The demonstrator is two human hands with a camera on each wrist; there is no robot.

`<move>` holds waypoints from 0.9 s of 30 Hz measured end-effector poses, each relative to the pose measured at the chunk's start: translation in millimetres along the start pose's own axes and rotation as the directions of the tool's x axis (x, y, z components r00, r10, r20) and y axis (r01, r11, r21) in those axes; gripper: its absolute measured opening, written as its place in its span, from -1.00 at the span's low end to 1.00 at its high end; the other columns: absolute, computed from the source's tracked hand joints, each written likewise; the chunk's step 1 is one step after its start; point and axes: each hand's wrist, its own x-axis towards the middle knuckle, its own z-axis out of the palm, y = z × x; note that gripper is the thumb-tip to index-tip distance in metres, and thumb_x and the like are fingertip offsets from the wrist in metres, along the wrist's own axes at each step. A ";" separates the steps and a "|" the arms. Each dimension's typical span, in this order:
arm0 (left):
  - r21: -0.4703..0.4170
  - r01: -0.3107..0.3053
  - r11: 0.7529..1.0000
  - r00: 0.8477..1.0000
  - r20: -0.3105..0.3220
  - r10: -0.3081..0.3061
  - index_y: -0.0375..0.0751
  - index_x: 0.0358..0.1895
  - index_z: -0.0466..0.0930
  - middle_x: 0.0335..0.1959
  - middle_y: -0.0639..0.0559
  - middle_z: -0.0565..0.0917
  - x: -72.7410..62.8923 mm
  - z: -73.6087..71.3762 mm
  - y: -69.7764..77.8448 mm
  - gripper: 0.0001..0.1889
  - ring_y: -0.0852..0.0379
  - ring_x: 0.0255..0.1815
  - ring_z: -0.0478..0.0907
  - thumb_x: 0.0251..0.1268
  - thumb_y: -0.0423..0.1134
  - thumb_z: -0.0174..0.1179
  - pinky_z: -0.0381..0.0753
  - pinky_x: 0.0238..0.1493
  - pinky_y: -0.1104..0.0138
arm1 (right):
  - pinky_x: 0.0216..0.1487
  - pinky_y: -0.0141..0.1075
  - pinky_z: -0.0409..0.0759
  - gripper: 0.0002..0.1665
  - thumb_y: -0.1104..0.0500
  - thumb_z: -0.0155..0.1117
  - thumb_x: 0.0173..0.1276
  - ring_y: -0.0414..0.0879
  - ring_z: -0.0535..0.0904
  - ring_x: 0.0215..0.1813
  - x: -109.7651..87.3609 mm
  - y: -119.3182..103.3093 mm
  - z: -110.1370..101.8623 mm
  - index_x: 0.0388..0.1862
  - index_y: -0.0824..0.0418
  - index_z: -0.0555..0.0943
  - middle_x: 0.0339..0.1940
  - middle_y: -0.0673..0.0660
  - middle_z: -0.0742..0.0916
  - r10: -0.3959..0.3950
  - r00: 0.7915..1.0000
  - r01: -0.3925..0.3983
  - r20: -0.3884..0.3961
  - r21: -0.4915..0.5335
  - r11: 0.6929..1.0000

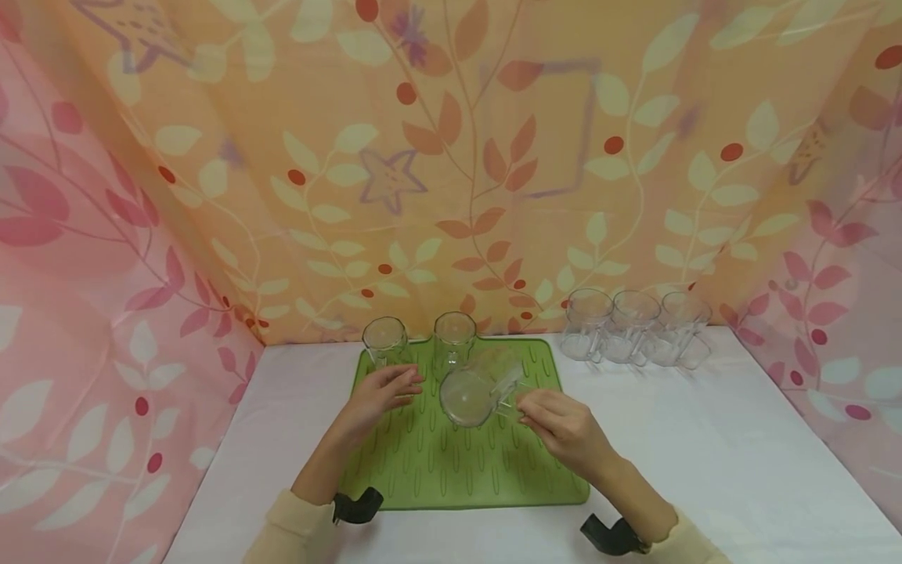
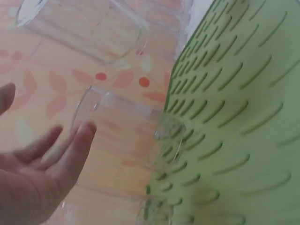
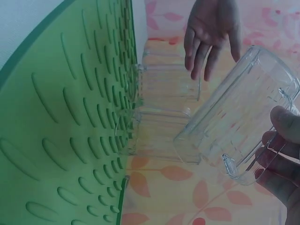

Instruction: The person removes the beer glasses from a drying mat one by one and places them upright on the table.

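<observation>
My right hand grips a clear glass mug by its handle. The mug is tilted over the green ribbed mat, its round end facing toward me in the head view. My left hand is held with loosely extended fingers to the left of that mug, holding nothing. Behind the hands, two more glass mugs stand upright at the mat's far edge: one at the left near my left hand, and another just behind the gripped mug. In the left wrist view, my left fingers overlap a standing mug.
Three clear glass mugs stand in a row on the white table at the back right, handles toward the right and front. A patterned cloth wall rises right behind the mat, with pink cloth sides at left and right.
</observation>
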 end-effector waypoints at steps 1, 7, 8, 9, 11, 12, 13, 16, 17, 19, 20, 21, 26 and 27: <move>-0.013 0.011 1.000 1.000 -0.014 -0.012 -0.31 0.35 0.36 0.30 -0.27 0.50 1.8 2.0 0.5 -0.42 -0.16 0.26 0.53 0.45 0.03 0.08 0.57 0.26 0.12 | -0.09 -0.34 0.71 -0.66 0.10 0.13 0.47 -0.03 0.72 -0.25 -0.1 -0.3 0.5 -0.29 0.31 0.73 -0.33 0.13 0.79 -0.004 1.000 0.004 0.006 -0.004 1.000; -0.055 0.047 0.997 0.999 -0.024 -0.048 -0.33 0.35 0.35 0.33 -0.29 0.45 12.5 10.8 3.7 -0.42 -0.24 0.29 0.48 0.45 0.00 0.08 0.57 0.26 0.05 | -0.12 -0.26 0.72 -0.70 0.11 0.12 0.48 -0.02 0.73 -0.24 0.0 -3.8 4.2 -0.29 0.25 0.72 -0.34 0.10 0.80 -0.035 0.999 0.035 0.021 -0.024 0.999; -0.060 0.054 0.997 0.998 -0.009 -0.054 -0.35 0.34 0.36 0.32 -0.30 0.46 14.4 12.1 4.5 -0.42 -0.26 0.29 0.48 0.45 0.01 0.07 0.55 0.27 0.03 | -0.13 -0.26 0.73 -0.70 0.11 0.12 0.48 -0.02 0.73 -0.24 0.0 -4.5 4.9 -0.29 0.25 0.72 -0.34 0.10 0.80 -0.040 0.999 0.041 0.023 -0.027 0.999; -0.062 0.062 0.996 0.998 0.006 -0.061 -0.36 0.34 0.36 0.31 -0.31 0.46 16.3 13.4 5.1 -0.41 -0.26 0.29 0.48 0.45 0.01 0.07 0.54 0.28 0.01 | -0.14 -0.26 0.73 -0.70 0.12 0.12 0.48 -0.02 0.73 -0.25 0.0 -5.1 5.5 -0.29 0.25 0.72 -0.34 0.10 0.80 -0.046 0.999 0.047 0.026 -0.030 0.998; -0.065 0.071 0.995 0.997 0.040 -0.069 -0.40 0.34 0.35 0.32 -0.32 0.46 20.4 16.5 6.7 -0.40 -0.27 0.29 0.48 0.46 0.01 0.06 0.51 0.30 -0.03 | -0.14 -0.25 0.73 -0.71 0.13 0.12 0.49 -0.02 0.73 -0.24 -0.2 -6.0 6.8 -0.28 0.25 0.72 -0.34 0.09 0.80 -0.057 0.998 0.058 0.034 -0.041 0.997; -0.063 0.080 0.995 0.996 0.055 -0.077 -0.41 0.34 0.35 0.32 -0.32 0.46 22.4 18.1 7.7 -0.39 -0.26 0.29 0.48 0.45 0.02 0.06 0.49 0.31 -0.03 | -0.14 -0.25 0.73 -0.70 0.13 0.11 0.49 -0.02 0.73 -0.24 -0.3 -6.3 7.4 -0.28 0.25 0.72 -0.34 0.09 0.80 -0.061 0.997 0.062 0.038 -0.047 0.997; -0.061 0.090 0.994 0.994 0.066 -0.086 -0.41 0.34 0.35 0.32 -0.31 0.46 24.3 19.7 8.7 -0.39 -0.25 0.30 0.48 0.45 0.02 0.07 0.48 0.32 -0.04 | -0.15 -0.26 0.73 -0.70 0.13 0.10 0.50 -0.02 0.73 -0.24 -0.4 -6.6 7.9 -0.28 0.25 0.72 -0.33 0.08 0.80 -0.064 0.997 0.066 0.041 -0.052 0.996; -0.044 0.115 0.992 0.989 0.097 -0.110 -0.40 0.35 0.34 0.35 -0.30 0.44 29.5 24.1 12.0 -0.36 -0.25 0.33 0.44 0.44 0.05 0.07 0.46 0.34 -0.04 | -0.16 -0.27 0.73 -0.69 0.13 0.08 0.51 -0.03 0.73 -0.23 -0.6 -7.1 9.4 -0.28 0.24 0.72 -0.32 0.07 0.80 -0.067 0.997 0.070 0.049 -0.059 0.996; -0.040 0.130 0.991 0.986 0.107 -0.125 -0.39 0.36 0.34 0.35 -0.30 0.43 31.2 25.3 13.1 -0.35 -0.26 0.35 0.42 0.43 0.06 0.07 0.44 0.36 -0.05 | -0.16 -0.28 0.73 -0.69 0.14 0.08 0.51 -0.03 0.73 -0.23 -0.6 -7.4 10.0 -0.27 0.24 0.72 -0.32 0.08 0.80 -0.070 0.996 0.073 0.050 -0.059 0.996; -0.017 0.149 0.989 0.982 0.121 -0.146 -0.39 0.36 0.34 0.35 -0.32 0.43 33.8 27.3 15.0 -0.33 -0.30 0.37 0.39 0.42 0.09 0.07 0.40 0.37 -0.09 | -0.16 -0.28 0.73 -0.68 0.13 0.07 0.52 -0.03 0.73 -0.23 -0.8 -7.7 10.7 -0.27 0.25 0.72 -0.32 0.08 0.80 -0.073 0.996 0.076 0.051 -0.062 0.995; -0.004 0.156 0.988 0.980 0.129 -0.154 -0.40 0.36 0.32 0.36 -0.34 0.41 34.8 28.1 15.8 -0.32 -0.32 0.37 0.37 0.42 0.09 0.07 0.38 0.38 -0.10 | -0.16 -0.27 0.73 -0.68 0.14 0.07 0.51 -0.03 0.73 -0.22 -0.9 -7.8 10.9 -0.26 0.25 0.72 -0.32 0.08 0.80 -0.075 0.996 0.078 0.052 -0.064 0.995; 0.005 0.162 0.987 0.978 0.136 -0.161 -0.42 0.37 0.30 0.37 -0.36 0.39 35.4 28.8 16.3 -0.31 -0.33 0.38 0.35 0.43 0.09 0.06 0.37 0.38 -0.12 | -0.16 -0.27 0.73 -0.69 0.14 0.08 0.51 -0.03 0.73 -0.22 -1.1 -7.9 11.1 -0.26 0.25 0.73 -0.31 0.09 0.80 -0.078 0.996 0.081 0.053 -0.066 0.994; 0.017 0.175 0.984 0.980 0.092 -0.176 -0.46 0.36 0.30 0.37 -0.39 0.37 33.8 30.7 15.5 -0.33 -0.33 0.35 0.39 0.45 0.05 0.05 0.44 0.34 -0.08 | -0.14 -0.25 0.73 -0.68 0.13 0.08 0.51 -0.03 0.73 -0.22 -1.7 -8.2 11.4 -0.25 0.26 0.73 -0.31 0.10 0.80 -0.080 0.995 0.085 0.065 -0.072 0.994; 0.023 0.171 0.985 0.982 0.072 -0.172 -0.45 0.34 0.33 0.35 -0.38 0.39 32.6 31.0 15.3 -0.35 -0.31 0.32 0.42 0.45 0.05 0.06 0.48 0.31 -0.06 | -0.14 -0.26 0.73 -0.67 0.13 0.08 0.51 -0.03 0.73 -0.22 -1.9 -8.1 11.2 -0.26 0.26 0.73 -0.31 0.10 0.80 -0.079 0.995 0.084 0.068 -0.073 0.994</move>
